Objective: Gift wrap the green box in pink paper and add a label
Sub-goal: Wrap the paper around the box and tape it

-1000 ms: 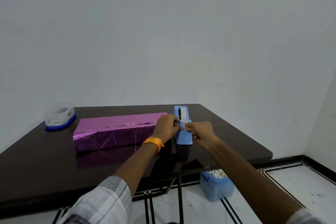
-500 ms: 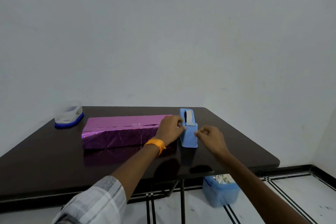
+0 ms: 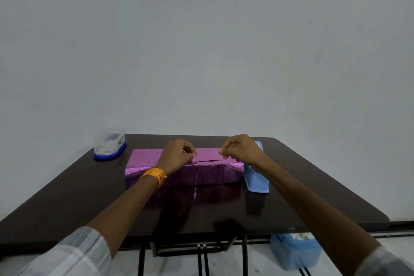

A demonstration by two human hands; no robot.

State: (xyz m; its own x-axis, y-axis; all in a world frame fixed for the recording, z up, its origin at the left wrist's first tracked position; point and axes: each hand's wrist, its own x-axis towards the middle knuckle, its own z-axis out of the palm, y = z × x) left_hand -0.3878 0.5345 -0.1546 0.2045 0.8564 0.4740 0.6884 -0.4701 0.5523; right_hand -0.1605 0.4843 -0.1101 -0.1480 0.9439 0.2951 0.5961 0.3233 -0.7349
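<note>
Pink-wrapped box (image 3: 201, 175) lay mid-tabletop (image 3: 89, 204), its top seam gaping. Just above it, left hand (image 3: 179, 154) and right hand (image 3: 243, 150) each had fingers pinched on a clear tape strip (image 3: 208, 152). Any slack could let it curl or land crooked. Farther back, the mark on the tub (image 3: 109, 144) was unreadable.

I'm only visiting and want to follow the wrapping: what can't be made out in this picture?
Head view only.
The green box: wholly covered by the pink paper.
The tape strip: clear, just a faint glint between the left hand and right hand pinching it.
The blue dispenser: roll hidden behind the right hand.
The clear container: contents too blurred.
The blue bin: contents partly hidden by the table edge.
</note>
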